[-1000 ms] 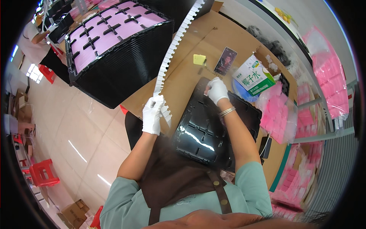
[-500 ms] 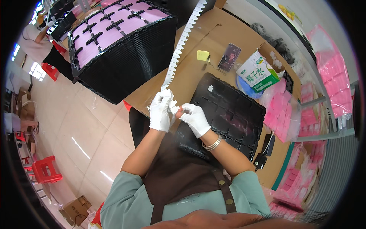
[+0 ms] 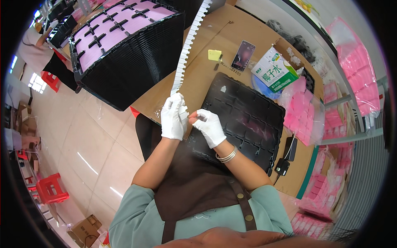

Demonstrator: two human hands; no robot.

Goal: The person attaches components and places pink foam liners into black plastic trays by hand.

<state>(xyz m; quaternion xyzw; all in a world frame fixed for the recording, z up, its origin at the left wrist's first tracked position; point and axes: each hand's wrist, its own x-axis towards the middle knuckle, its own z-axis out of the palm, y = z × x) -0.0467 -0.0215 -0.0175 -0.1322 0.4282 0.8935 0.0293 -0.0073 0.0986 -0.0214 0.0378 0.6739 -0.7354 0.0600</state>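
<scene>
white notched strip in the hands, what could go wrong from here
1. The long white strip rises from the left hand far across the cardboard-covered table; unsupported, it may well kink or tear near the grip.
2. The right hand pinches close beside the left, so a small piece could slip from the gloved fingers to the tiled floor.
3. The black tray overhangs the table edge at the lap; a bump might tip it.

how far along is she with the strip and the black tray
Done: one small white piece sits in the black tray. In hand: the left hand holds the long white notched strip; the right hand pinches at its lower end. Left: nearly all tray pockets look empty.
</scene>
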